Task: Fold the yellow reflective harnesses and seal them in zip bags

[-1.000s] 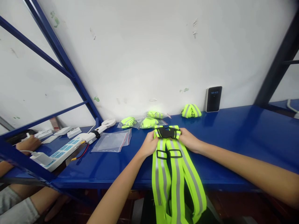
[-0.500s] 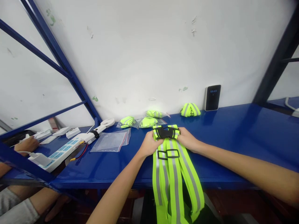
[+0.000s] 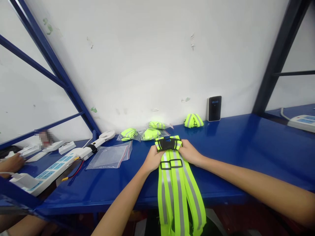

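Between my two hands hangs a neon yellow reflective vest made of straps with grey stripes. Its black buckle faces me at the top, and black slide adjusters sit just below. My left hand grips the strap at the buckle's left end, fingers wrapped round and partly hidden. On the right end, my right hand is closed on the strap in the same way. Below, the straps drop over the table's front edge.
Several bagged vests and a rolled vest lie along the wall. Clear zip bags, a power strip and a small fan are at left. A black device leans on the wall. Another person's hand is far left.
The view has shifted slightly, so the table and its things appear further left and a little lower. Both hands keep their hold on the vest, with its buckle still between them.
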The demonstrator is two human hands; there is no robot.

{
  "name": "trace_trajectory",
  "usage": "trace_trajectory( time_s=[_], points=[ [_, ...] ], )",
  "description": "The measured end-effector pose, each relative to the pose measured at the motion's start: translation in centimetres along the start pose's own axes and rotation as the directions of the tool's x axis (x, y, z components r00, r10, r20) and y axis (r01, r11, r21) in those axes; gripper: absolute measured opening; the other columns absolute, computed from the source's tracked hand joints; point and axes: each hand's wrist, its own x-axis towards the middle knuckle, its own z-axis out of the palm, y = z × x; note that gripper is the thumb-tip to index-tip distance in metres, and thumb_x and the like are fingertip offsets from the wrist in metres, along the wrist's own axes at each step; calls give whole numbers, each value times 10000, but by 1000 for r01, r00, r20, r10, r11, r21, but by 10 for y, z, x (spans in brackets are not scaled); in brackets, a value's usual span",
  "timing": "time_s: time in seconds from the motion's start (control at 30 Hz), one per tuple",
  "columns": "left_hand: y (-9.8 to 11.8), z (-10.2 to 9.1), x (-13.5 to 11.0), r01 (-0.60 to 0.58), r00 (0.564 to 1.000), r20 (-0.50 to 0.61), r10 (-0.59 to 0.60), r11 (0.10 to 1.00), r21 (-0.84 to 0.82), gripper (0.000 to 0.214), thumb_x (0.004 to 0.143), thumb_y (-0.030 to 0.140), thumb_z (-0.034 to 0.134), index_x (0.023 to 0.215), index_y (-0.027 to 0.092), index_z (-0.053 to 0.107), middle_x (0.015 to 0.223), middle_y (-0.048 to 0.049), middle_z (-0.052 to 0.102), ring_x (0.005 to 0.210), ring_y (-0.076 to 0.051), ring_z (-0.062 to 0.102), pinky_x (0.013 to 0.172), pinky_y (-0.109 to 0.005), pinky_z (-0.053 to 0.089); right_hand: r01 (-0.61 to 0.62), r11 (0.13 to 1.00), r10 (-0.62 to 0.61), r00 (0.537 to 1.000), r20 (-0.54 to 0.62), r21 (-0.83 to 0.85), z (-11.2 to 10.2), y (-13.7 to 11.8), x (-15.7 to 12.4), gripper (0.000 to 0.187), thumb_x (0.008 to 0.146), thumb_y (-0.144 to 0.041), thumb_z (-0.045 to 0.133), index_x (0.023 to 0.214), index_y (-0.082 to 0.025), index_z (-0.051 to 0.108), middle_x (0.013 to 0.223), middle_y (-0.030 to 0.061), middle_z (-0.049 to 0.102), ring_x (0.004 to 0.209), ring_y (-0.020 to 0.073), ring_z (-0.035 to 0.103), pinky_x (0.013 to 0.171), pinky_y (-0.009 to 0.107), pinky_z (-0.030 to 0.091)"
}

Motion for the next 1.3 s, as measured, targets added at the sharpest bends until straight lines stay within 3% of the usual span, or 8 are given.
trace_trajectory(
  time_s=[0.27, 0.5, 0.63, 0.83, 1.0, 1.17, 1.3],
  points=[
    [0, -1, 3, -19, 997, -69, 27, 993, 115, 258, 773, 223, 651, 1002, 125, 719, 954, -71, 730, 926, -250, 653, 835, -347, 514, -7, 1000, 7, 1000, 12, 2, 1, 2, 6, 329, 693, -128, 488, 917, -139, 729, 888, 19, 754, 809, 242, 653, 721, 298, 501],
    [-7, -20, 4, 38, 993, -108, -38, 999, -2, 348, 730, 314, 725, 1012, 112, 705, 990, -90, 723, 948, -256, 649, 859, -381, 507, -145, 988, 145, 989, 10, 45, 18, 0, 24, 269, 660, -154, 543, 847, -114, 732, 725, 32, 741, 652, 220, 638, 601, 284, 484],
    [-9, -26, 3, 85, 993, -67, -92, 991, -105, 395, 679, 347, 774, 978, 98, 702, 928, -83, 727, 895, -244, 657, 847, -380, 507, -130, 990, 130, 992, 9, 59, 25, 1, 27, 262, 651, -167, 565, 846, -103, 728, 731, 39, 742, 633, 220, 636, 578, 282, 478],
    [-7, -24, 2, 85, 993, -75, -92, 991, -99, 406, 691, 333, 769, 1017, 99, 702, 877, -74, 729, 813, -230, 665, 789, -354, 514, -80, 995, 83, 996, -45, 56, 26, 4, 24, 247, 666, -189, 582, 849, -115, 730, 793, 45, 752, 691, 241, 650, 637, 305, 501],
    [-6, -21, 2, 52, 992, -108, -61, 995, -85, 351, 744, 302, 713, 1036, 109, 697, 887, -73, 729, 828, -232, 664, 781, -352, 522, -27, 996, 27, 1000, -2, 86, 27, 4, 25, 287, 732, -238, 586, 967, -137, 717, 873, 52, 753, 765, 258, 663, 742, 358, 519],
    [-8, -23, 2, 10, 986, -168, -13, 1000, -15, 282, 758, 241, 671, 1012, 124, 710, 939, -67, 729, 833, -219, 659, 795, -340, 518, 139, 988, -145, 985, 94, 73, 28, 1, 25, 276, 765, -259, 621, 1014, -165, 696, 1043, 58, 723, 1020, 278, 629, 934, 402, 466],
    [-9, -26, 2, -30, 980, -193, 40, 998, 56, 252, 751, 178, 637, 981, 119, 721, 949, -65, 730, 851, -214, 657, 815, -328, 509, 62, 989, -91, 972, 216, 136, 24, -4, 22, 478, 694, -259, 730, 1150, -166, 620, 1120, 62, 696, 1055, 274, 624, 964, 421, 456]
  ],
)
